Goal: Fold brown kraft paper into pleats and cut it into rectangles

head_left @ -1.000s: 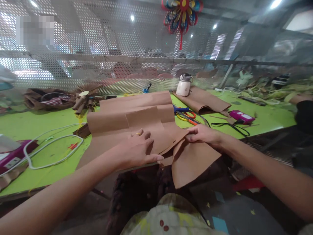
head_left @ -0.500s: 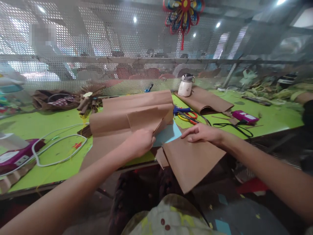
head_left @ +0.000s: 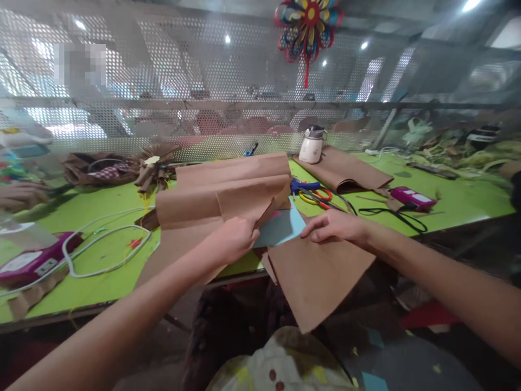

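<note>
My left hand is closed on the edge of a large sheet of brown kraft paper, which lies in loose folds over the green table. My right hand pinches the upper edge of a smaller brown paper piece that hangs over the table's front edge. Between the two hands lies a light blue sheet, partly covered by the brown paper. Just beyond it are blue-handled pliers and scissors with orange and yellow handles.
A white bottle stands by folded brown paper at the back. Purple power strips sit at both sides, with a white cable looping at left. Another person's hand is at the far left. Perforated mesh rises behind the table.
The smaller paper piece has tilted slightly, its lower corner now a little lower and further left. Another person's hand has appeared at the far left. The view has shifted slightly.
</note>
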The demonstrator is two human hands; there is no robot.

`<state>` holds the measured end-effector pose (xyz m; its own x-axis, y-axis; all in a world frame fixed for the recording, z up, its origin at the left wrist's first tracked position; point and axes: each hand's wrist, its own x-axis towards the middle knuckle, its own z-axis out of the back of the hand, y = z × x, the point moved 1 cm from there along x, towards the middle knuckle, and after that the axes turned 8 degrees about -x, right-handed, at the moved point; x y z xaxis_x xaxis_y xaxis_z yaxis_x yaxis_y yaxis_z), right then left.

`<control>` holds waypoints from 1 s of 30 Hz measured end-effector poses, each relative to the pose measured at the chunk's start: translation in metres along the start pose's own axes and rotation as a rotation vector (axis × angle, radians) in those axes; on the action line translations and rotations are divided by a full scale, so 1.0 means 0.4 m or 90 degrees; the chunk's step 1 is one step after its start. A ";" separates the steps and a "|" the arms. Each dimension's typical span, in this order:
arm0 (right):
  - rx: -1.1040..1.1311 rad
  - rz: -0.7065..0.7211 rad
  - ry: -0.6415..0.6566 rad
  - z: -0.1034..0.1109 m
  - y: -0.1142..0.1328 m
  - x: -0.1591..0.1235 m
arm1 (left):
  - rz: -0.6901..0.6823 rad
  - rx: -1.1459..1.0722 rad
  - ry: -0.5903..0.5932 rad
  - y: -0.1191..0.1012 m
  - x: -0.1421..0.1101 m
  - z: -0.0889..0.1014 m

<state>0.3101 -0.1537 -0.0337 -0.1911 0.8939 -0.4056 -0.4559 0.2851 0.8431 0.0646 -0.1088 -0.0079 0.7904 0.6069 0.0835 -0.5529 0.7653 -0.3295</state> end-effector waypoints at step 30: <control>-0.145 -0.006 -0.083 0.074 -0.013 0.014 | 0.063 0.044 0.096 -0.009 0.008 0.013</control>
<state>0.3371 -0.1399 -0.0300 -0.0794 0.9329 -0.3514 -0.6443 0.2210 0.7322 0.0676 -0.1085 -0.0016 0.7586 0.6452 -0.0905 -0.6431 0.7193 -0.2628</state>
